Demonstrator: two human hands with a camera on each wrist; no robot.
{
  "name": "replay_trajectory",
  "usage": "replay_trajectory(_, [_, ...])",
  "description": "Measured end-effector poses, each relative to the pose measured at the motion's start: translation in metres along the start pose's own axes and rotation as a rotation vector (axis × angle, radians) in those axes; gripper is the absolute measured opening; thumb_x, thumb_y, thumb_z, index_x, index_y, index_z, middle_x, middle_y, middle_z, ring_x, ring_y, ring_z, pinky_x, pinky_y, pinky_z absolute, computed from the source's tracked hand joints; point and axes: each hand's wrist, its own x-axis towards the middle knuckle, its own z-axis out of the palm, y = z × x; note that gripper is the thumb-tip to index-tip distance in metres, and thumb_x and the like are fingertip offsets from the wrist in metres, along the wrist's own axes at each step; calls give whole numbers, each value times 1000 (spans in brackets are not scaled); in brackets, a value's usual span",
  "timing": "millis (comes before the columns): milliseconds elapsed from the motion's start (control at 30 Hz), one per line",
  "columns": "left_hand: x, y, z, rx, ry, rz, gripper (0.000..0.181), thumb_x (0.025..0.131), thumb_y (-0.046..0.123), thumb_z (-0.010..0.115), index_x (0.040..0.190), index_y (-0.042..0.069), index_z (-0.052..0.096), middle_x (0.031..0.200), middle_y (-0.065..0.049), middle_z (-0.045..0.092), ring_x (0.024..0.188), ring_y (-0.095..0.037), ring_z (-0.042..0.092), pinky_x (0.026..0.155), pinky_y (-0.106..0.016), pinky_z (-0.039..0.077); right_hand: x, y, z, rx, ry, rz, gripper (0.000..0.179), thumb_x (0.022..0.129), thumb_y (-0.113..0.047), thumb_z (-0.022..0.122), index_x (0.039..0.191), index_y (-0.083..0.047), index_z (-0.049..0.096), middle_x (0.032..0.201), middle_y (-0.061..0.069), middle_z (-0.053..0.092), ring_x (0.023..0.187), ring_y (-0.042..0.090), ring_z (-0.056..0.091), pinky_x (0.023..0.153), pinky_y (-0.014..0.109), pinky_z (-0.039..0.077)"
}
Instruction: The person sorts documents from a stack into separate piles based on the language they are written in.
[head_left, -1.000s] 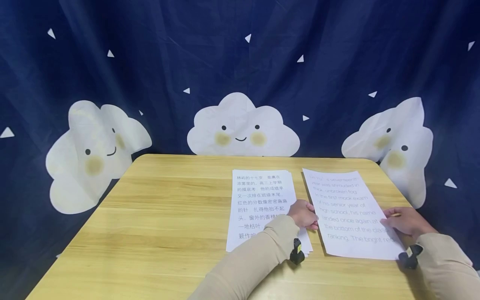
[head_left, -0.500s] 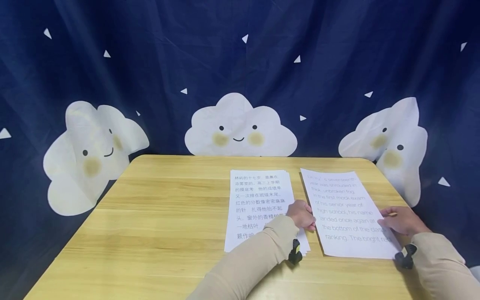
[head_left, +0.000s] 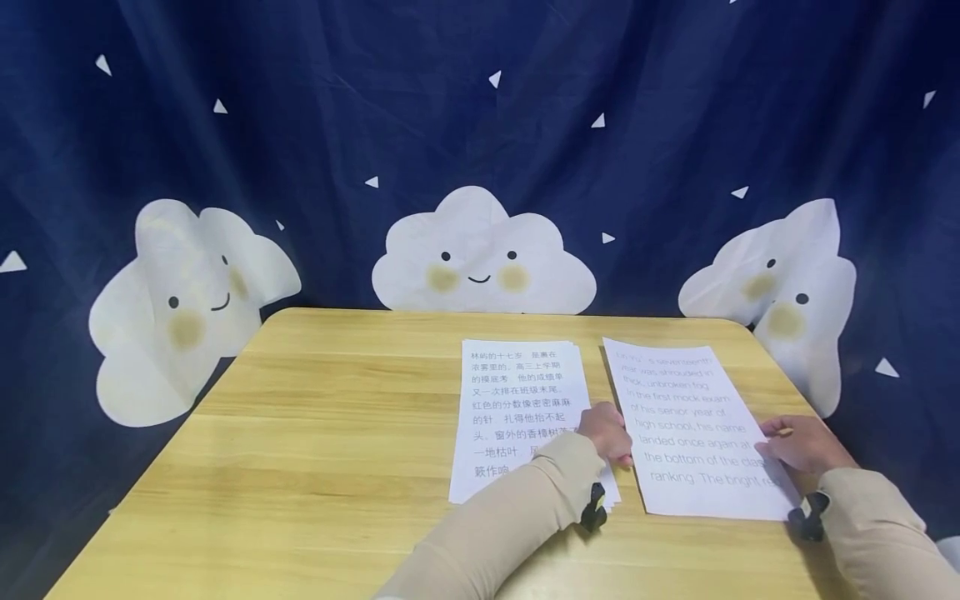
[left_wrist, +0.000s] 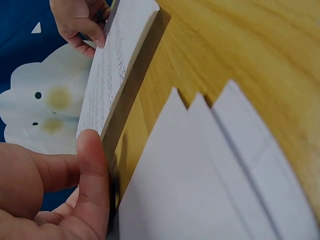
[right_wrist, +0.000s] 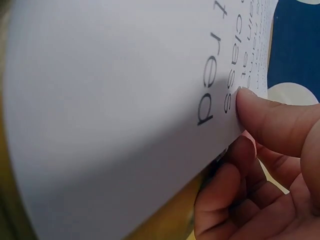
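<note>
A sheet of paper (head_left: 693, 429) printed with English text lies on the right of the table, its edges raised slightly off the wood. My right hand (head_left: 808, 443) pinches its right edge; in the right wrist view the thumb (right_wrist: 272, 117) lies on the printed face and curled fingers sit below. At the left edge, my left hand (head_left: 606, 433) holds the sheet between thumb and bent fingers, partly hidden in the head view. Under my left forearm lies a stack of paper (head_left: 517, 392) printed with Chinese text; its fanned corners (left_wrist: 200, 150) show in the left wrist view.
The wooden table (head_left: 300, 450) extends to the left of the papers. Behind its far edge hangs a dark blue curtain (head_left: 330, 150) with smiling white clouds (head_left: 480, 229). Each wrist wears a small black camera (head_left: 594, 508).
Both hands stay at the sheet's two side edges. Only a slight shift of the whole head view shows; the papers keep their places.
</note>
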Motion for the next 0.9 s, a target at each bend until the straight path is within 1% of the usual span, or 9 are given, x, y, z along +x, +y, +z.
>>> replay_trajectory(67, [-2,1,0,57,20,7,22,65,-7,74,84,3,67,58,-3,59,41,-12,54,42,-19,41,0,1,0,0,3,-3,37,81,-16,68,105,12,61,98,29,60,90,40,53,70,40,40])
replay_trajectory(100, [-3,2,1,67,26,5,17,66,-7,74,76,4,66,57,-2,58,41,-12,54,41,-20,40,0,2,0,3,4,-2,37,81,-16,69,105,11,61,98,29,60,90,40,53,70,40,40])
replay_trajectory(133, [-4,2,1,81,32,4,15,66,-6,74,70,5,64,55,-2,58,41,-12,54,40,-20,38,0,2,0,6,3,-1,38,81,-17,69,105,11,61,99,30,59,90,41,53,71,40,40])
replay_trajectory(200, [-5,3,0,110,41,0,21,67,-4,75,60,7,58,51,-2,56,41,-13,54,39,-20,36,0,3,0,6,5,-3,38,80,-18,70,105,11,62,99,30,59,91,41,53,71,41,41])
replay_trajectory(267, [-6,4,0,141,52,-7,22,67,-2,76,59,7,58,52,-2,55,43,-14,53,39,-21,35,0,3,0,10,3,-2,39,81,-18,70,105,11,61,100,31,59,91,42,53,72,42,41])
replay_trajectory(433, [-5,6,-1,201,72,-17,24,64,0,79,59,8,57,53,-3,55,44,-15,52,41,-21,37,-1,3,2,7,10,-21,39,80,-18,71,105,11,62,99,30,60,90,40,54,71,40,41])
replay_trajectory(733, [-8,6,-1,159,69,-8,38,67,-2,75,51,11,43,43,2,52,36,-11,52,34,-19,30,-1,3,1,-14,34,-61,39,80,-17,71,104,12,62,99,32,61,91,42,55,71,39,42])
replay_trajectory(800, [-9,7,-2,157,65,-5,40,67,-3,74,51,11,40,42,2,51,36,-10,52,33,-19,28,-2,3,0,-16,33,-58,40,80,-18,71,105,12,62,100,32,60,91,43,54,70,39,42])
replay_trajectory(900, [-10,8,-4,151,52,-4,38,67,-4,73,50,11,41,42,2,52,37,-10,54,32,-18,27,-2,3,0,-5,19,-34,42,81,-19,71,106,12,60,102,34,58,92,44,53,71,40,41])
